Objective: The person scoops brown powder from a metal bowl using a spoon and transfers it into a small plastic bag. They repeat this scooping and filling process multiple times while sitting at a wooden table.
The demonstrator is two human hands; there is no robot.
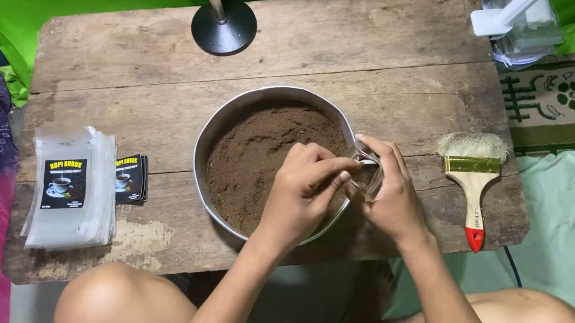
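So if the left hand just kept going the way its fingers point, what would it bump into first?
The left hand points rightward at the small clear pouch held by the right hand, over the rim of the metal bowl. It would likely meet that pouch first; they already look close or touching.

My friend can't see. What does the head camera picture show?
Two hands meet over a round metal bowl of brown powder: the left hand dips a spoon into a small clear packet held by the right hand. A paintbrush and stacked pouches lie on the wooden table.
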